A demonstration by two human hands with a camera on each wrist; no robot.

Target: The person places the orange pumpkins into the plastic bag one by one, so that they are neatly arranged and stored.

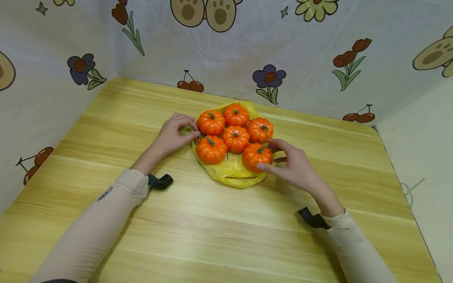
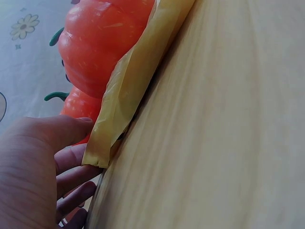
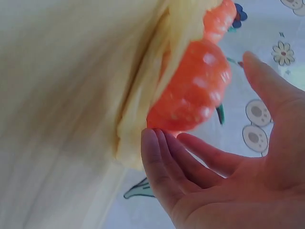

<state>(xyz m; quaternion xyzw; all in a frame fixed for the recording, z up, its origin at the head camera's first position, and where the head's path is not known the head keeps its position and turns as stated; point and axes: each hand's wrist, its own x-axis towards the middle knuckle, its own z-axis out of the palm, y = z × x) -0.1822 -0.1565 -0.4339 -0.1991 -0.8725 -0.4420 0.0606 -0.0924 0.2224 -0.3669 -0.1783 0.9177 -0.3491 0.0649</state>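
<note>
Several small orange pumpkins with green stems, the middle one [image 1: 235,138] among them, sit close together on a crumpled yellow plastic bag [image 1: 230,173]. At the bag's left side my left hand [image 1: 173,133] pinches its edge between thumb and fingers; the folded yellow edge [image 2: 126,90] shows in the left wrist view. My right hand [image 1: 295,167] is spread about the front right pumpkin [image 1: 253,157]. In the right wrist view its fingertips [image 3: 151,143] are right at that pumpkin's side, while the thumb stands apart from it.
The bag lies on a wood-grain table [image 1: 212,228], toward its back edge. Behind and to the left hangs a white cloth [image 1: 226,51] printed with flowers, cherries and paws. Black curved pieces [image 1: 161,182] stick out from both wrists. A pale cord [image 1: 410,190] hangs beyond the right edge.
</note>
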